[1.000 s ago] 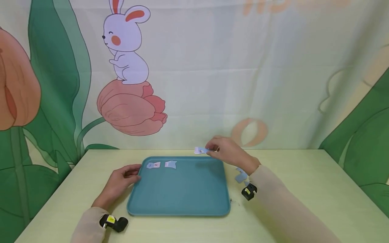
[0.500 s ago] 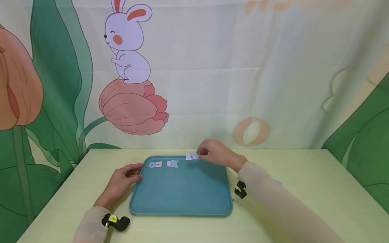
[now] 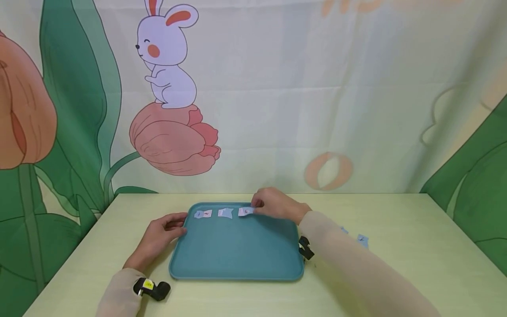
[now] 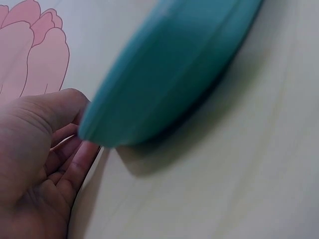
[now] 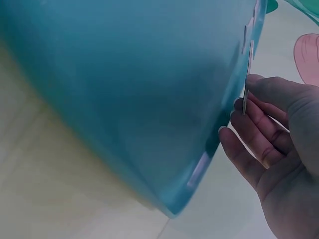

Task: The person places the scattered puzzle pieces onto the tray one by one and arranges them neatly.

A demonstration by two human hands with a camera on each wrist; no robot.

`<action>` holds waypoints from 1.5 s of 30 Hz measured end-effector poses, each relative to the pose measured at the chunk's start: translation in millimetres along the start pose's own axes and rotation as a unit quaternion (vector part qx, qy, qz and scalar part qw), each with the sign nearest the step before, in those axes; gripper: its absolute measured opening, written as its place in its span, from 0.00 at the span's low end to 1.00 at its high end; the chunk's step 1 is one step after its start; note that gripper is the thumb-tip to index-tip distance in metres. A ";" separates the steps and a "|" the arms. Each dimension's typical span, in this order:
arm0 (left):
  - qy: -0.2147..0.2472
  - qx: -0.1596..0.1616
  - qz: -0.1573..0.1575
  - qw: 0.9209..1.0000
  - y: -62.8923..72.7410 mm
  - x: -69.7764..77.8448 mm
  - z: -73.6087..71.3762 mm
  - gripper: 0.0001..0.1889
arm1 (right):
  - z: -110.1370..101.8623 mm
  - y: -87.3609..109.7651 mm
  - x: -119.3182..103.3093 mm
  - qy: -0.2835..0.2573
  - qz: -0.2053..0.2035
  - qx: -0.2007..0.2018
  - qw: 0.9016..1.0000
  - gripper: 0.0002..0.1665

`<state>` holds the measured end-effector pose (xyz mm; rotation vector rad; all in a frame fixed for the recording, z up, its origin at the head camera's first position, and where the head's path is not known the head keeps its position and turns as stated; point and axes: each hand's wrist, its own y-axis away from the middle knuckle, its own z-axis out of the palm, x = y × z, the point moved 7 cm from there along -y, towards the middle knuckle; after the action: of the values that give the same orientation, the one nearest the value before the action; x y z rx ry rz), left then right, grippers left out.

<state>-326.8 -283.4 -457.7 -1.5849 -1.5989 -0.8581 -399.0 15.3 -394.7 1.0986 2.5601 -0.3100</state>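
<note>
My right hand point(image 3: 277, 205) pinches a thin, flat puzzle-like piece point(image 3: 245, 211), pale blue and pinkish white, over the back part of the teal tray point(image 3: 237, 279). In the right wrist view this piece point(image 5: 248, 74) shows edge-on between thumb and fingertips, close over the tray. Two similar flat pieces lie on the tray's back left: one point(image 3: 203, 214) near the corner and another point(image 3: 225, 213) beside it. At the tray's left rim, my left hand point(image 3: 162, 233) grips the edge; the left wrist view shows thumb and fingers point(image 4: 79, 162) around the tray corner point(image 4: 99, 134).
On the pale table point(image 3: 400, 264), right of the tray, lie more flat blue pieces point(image 3: 362, 240), partly hidden by the right sleeve point(image 3: 356, 259). A printed curtain point(image 3: 269, 88) with a rabbit and flowers hangs behind the table's back edge.
My right hand has carried the piece left and down from behind the tray to its back row, beside the two lying pieces. The left hand has stayed at the rim.
</note>
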 end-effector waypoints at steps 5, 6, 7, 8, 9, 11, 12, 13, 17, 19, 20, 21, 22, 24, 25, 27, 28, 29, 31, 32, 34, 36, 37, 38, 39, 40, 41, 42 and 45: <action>-0.004 -0.002 -0.003 1.000 0.7 -0.8 1.1 0.27 | 9.2 -3.3 6.7 -0.001 0.011 -0.009 1.000 0.08; -0.004 -0.002 -0.003 1.000 0.6 -0.6 1.3 0.27 | 10.1 -3.6 7.9 -0.001 0.014 -0.010 1.000 0.08; -0.005 -0.002 -0.003 1.000 0.4 -0.4 1.5 0.27 | 10.8 -3.8 9.0 0.000 0.016 -0.011 1.000 0.08; -0.005 -0.003 -0.003 1.000 0.3 0.0 1.5 0.27 | 11.1 -3.8 9.9 0.001 0.019 -0.012 1.000 0.08; -0.006 -0.002 -0.002 1.000 0.1 0.6 1.4 0.27 | 11.4 -3.7 10.5 0.001 0.021 -0.013 1.000 0.09; -0.006 -0.001 -0.003 1.000 -0.4 0.7 1.4 0.27 | 11.6 -4.0 10.6 0.001 0.024 -0.015 1.000 0.09; -0.007 -0.001 -0.003 1.000 -0.4 0.7 1.3 0.27 | 11.6 -4.3 10.1 0.002 0.024 -0.015 1.000 0.09; -0.007 -0.001 -0.003 1.000 -0.2 0.5 1.3 0.27 | 11.7 -4.4 9.3 0.006 0.023 -0.016 1.000 0.09; -0.007 0.000 -0.004 1.000 0.5 -0.4 1.0 0.27 | 12.2 -5.5 5.7 0.023 0.020 -0.022 0.999 0.09; -0.006 0.001 -0.004 1.000 0.7 -0.4 0.7 0.27 | 12.4 -5.8 4.9 0.032 0.021 -0.026 0.999 0.10; -0.005 0.001 -0.004 1.000 0.7 -0.2 0.6 0.28 | 12.5 -6.0 4.8 0.033 0.022 -0.026 0.999 0.10; -0.005 0.001 -0.004 1.000 0.7 0.1 0.5 0.28 | 12.5 -5.9 4.7 0.035 0.023 -0.026 0.999 0.10; -0.004 0.001 -0.003 1.000 0.6 0.4 0.5 0.28 | 12.5 -5.9 4.9 0.036 0.023 -0.024 0.999 0.10; -0.005 0.001 -0.003 1.000 0.5 0.9 0.7 0.28 | 12.6 -5.8 5.4 0.040 0.022 -0.021 0.999 0.09; -0.005 0.001 -0.003 1.000 0.4 0.9 0.9 0.28 | 12.9 -5.8 5.7 0.043 0.021 -0.020 0.999 0.09; -0.005 0.000 -0.005 1.000 0.3 0.5 1.3 0.28 | 13.9 -5.5 6.5 0.049 0.018 -0.020 0.998 0.09; -0.005 0.000 -0.005 1.000 0.4 0.2 1.5 0.28 | 14.4 -5.4 6.8 0.051 0.017 -0.020 0.998 0.09; -0.005 0.000 -0.005 1.000 0.4 0.0 1.7 0.28 | 14.8 -5.1 7.2 0.053 0.016 -0.019 0.998 0.09; -0.007 -0.002 -0.004 1.000 0.4 -0.1 1.8 0.28 | 15.5 -4.4 7.8 0.056 0.013 -0.019 0.998 0.09; -0.007 -0.003 -0.002 1.000 0.2 0.3 1.7 0.28 | 15.5 -4.0 8.0 0.058 0.011 -0.018 0.998 0.09; -0.008 -0.004 0.002 1.000 -0.2 1.3 1.3 0.27 | 14.9 -3.5 8.1 0.061 0.007 -0.015 0.998 0.09; -0.010 -0.005 0.006 1.000 -0.7 2.5 0.8 0.27 | 14.3 -3.4 8.2 0.065 0.002 -0.011 0.998 0.09; -0.010 -0.006 0.007 1.000 -0.8 2.9 0.7 0.27 | 14.0 -3.4 8.3 0.067 -0.001 -0.009 0.998 0.09; -0.010 -0.006 0.007 1.000 -0.8 3.1 0.6 0.27 | 14.0 -3.5 8.3 0.069 -0.003 -0.008 0.998 0.10; -0.011 -0.005 0.006 1.000 -0.7 3.0 0.6 0.27 | 14.1 -3.6 8.3 0.071 -0.005 -0.007 0.997 0.10; -0.013 -0.005 0.004 1.000 -0.5 2.7 0.7 0.27 | 14.6 -3.7 8.3 0.072 -0.006 -0.007 0.997 0.10; -0.014 -0.005 0.002 1.000 -0.3 2.2 0.8 0.27 | 14.9 -3.5 8.3 0.072 -0.007 -0.007 0.997 0.10; -0.014 -0.005 0.000 1.000 0.0 1.6 1.0 0.28 | 15.5 -3.4 8.4 0.073 -0.006 -0.008 0.997 0.10; -0.014 -0.004 -0.001 1.000 0.2 0.2 1.2 0.28 | 15.9 -1.9 8.8 0.066 -0.002 -0.007 0.998 0.11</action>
<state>-326.6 -282.3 -458.2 -1.6088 -1.6190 -0.8481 -402.6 14.6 -412.6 1.1435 2.6758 -0.2273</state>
